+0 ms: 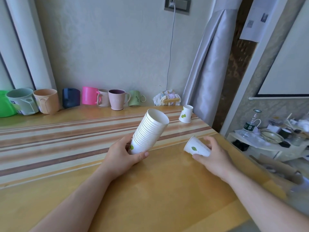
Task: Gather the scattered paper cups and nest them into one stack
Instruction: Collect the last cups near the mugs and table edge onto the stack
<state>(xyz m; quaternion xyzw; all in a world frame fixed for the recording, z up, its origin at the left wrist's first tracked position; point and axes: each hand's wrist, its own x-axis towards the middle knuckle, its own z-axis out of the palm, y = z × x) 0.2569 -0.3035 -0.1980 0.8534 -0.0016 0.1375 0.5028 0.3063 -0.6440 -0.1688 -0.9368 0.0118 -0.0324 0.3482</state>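
the left hand [122, 154] grips the base of a stack of nested paper cups [148, 132], fingers wrapped behind and thumb across the front. the stack is tilted, its open mouth pointing up and to the right, clear of the striped wooden table [50, 136]. the bottom cup shows a green leaf print.

the right hand [213, 155] holds a single paper cup [197, 147] on its side, just above or on the table surface; contact cannot be confirmed. thumb lies along the near side, fingers curl over the far side. the cup rim points left toward the stack, and the two are apart.

a third paper cup [185, 114] stands upside down near the far right corner of the table, well apart from both hands.

a row of coloured mugs [117, 99] lines the far edge against the wall. a grey curtain [207, 64] hangs beyond the right corner.
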